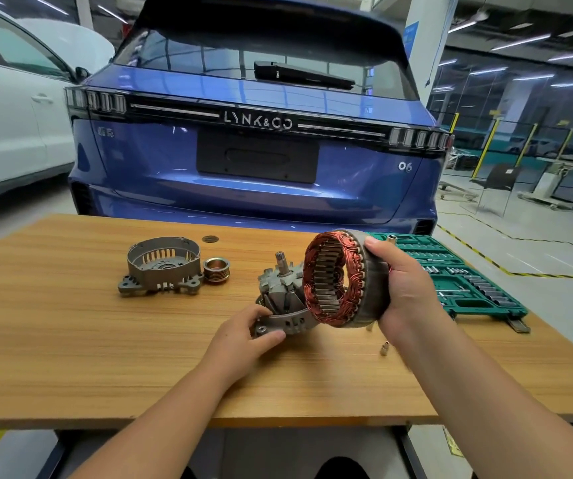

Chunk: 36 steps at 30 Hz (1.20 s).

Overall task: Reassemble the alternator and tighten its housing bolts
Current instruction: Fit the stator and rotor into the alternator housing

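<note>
Nearest, left hand [247,328] fingers pinching the rear housing [286,323] rim on the worktop [70,323], rotor [279,288] standing in it, shaft up. Right hand [400,288] fingers wrapped around the stator [338,278], held tilted just above. Best leveled first, centered over the rotor, then lowered squarely with the housing steadied; front housing [160,264] and pulley [216,268] waiting well apart.

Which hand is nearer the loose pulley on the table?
Left. The left hand grips the rear housing just right of and nearer than the pulley; the right hand holds the stator farther right.
</note>
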Tool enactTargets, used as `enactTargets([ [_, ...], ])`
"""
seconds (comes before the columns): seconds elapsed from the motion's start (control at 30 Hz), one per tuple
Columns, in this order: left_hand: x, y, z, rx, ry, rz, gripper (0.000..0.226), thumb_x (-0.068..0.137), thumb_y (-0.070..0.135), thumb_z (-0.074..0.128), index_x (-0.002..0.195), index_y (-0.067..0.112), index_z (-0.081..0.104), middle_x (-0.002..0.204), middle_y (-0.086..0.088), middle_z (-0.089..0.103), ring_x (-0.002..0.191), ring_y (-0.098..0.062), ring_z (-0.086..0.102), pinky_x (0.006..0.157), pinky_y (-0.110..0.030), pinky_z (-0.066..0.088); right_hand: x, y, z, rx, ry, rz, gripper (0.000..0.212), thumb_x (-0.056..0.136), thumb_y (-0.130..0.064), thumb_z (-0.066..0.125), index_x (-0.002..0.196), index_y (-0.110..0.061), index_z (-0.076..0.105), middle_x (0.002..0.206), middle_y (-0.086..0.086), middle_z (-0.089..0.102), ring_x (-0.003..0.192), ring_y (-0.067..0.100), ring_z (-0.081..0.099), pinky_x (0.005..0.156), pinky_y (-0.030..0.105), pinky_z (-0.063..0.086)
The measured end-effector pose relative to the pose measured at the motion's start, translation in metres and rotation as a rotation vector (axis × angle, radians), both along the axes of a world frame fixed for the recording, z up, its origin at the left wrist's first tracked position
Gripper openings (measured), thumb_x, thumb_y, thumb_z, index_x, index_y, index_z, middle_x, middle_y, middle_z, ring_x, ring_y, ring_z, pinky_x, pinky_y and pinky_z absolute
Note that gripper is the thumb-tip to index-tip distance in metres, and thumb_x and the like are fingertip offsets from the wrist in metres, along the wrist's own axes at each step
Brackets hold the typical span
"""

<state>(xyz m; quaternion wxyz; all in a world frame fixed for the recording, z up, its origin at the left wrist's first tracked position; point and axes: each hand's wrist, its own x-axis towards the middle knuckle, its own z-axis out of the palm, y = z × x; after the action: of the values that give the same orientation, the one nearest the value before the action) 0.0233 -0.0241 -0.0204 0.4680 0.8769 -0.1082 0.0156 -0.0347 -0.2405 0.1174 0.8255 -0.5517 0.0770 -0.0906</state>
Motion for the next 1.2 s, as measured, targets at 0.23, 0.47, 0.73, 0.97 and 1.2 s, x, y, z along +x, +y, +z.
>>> enactTargets([
  [0.23, -0.004, 0.002, -0.003, -0.048, 0.009, 0.017, 0.052, 0.073, 0.039, 0.089, 0.111, 0.048, 0.055, 0.114, 0.025, 0.057, 0.114, -0.005, 0.055, 0.091, -0.029, 0.046, -0.001, -0.006, 0.008, -0.141, -0.102, -0.066, 0.03, 0.07, -0.035, 0.078, 0.094, -0.016, 0.079, 0.096, 0.01, 0.078, 0.088, 0.035, 0.076, 0.08, 0.059, 0.06],
  [0.47, -0.014, 0.001, -0.004, -0.032, -0.048, -0.097, 0.103, 0.064, 0.04, 0.094, 0.148, 0.047, 0.036, 0.133, 0.028, 0.049, 0.111, 0.009, 0.052, 0.09, -0.015, 0.042, 0.004, 0.005, 0.015, -0.69, -0.264, -0.131, 0.03, 0.076, -0.045, 0.077, 0.084, -0.016, 0.076, 0.079, 0.005, 0.076, 0.076, 0.028, 0.075, 0.068, 0.059, 0.061],
  [0.73, -0.018, -0.001, -0.005, 0.015, -0.084, -0.125, 0.092, 0.071, 0.061, 0.082, 0.149, 0.048, 0.036, 0.131, 0.025, 0.047, 0.105, 0.008, 0.053, 0.081, -0.016, 0.043, -0.014, 0.009, -0.002, -1.713, -0.67, -0.18, 0.041, 0.089, -0.058, 0.062, 0.069, -0.024, 0.054, 0.057, -0.014, 0.049, 0.051, 0.011, 0.047, 0.062, 0.025, 0.04],
  [0.97, -0.041, -0.013, 0.023, -0.774, -0.031, 0.055, 0.068, 0.073, 0.092, 0.046, 0.122, 0.048, 0.057, 0.127, 0.022, 0.064, 0.122, 0.002, 0.057, 0.096, -0.019, 0.04, -0.024, -0.001, -0.042, -2.133, -0.995, -0.116, 0.028, 0.082, -0.045, 0.079, 0.074, -0.02, 0.07, 0.065, -0.009, 0.069, 0.068, 0.017, 0.067, 0.092, 0.048, 0.05],
  [1.2, -0.045, -0.055, 0.063, -0.762, 0.128, -0.034, 0.033, 0.089, 0.04, 0.07, 0.111, 0.06, 0.057, 0.121, 0.012, 0.067, 0.107, -0.014, 0.067, 0.084, -0.037, 0.06, -0.014, -0.017, -0.072, -2.146, -1.026, -0.089, 0.022, 0.084, -0.044, 0.075, 0.087, -0.022, 0.072, 0.084, -0.01, 0.075, 0.092, 0.019, 0.068, 0.107, 0.062, 0.042],
])
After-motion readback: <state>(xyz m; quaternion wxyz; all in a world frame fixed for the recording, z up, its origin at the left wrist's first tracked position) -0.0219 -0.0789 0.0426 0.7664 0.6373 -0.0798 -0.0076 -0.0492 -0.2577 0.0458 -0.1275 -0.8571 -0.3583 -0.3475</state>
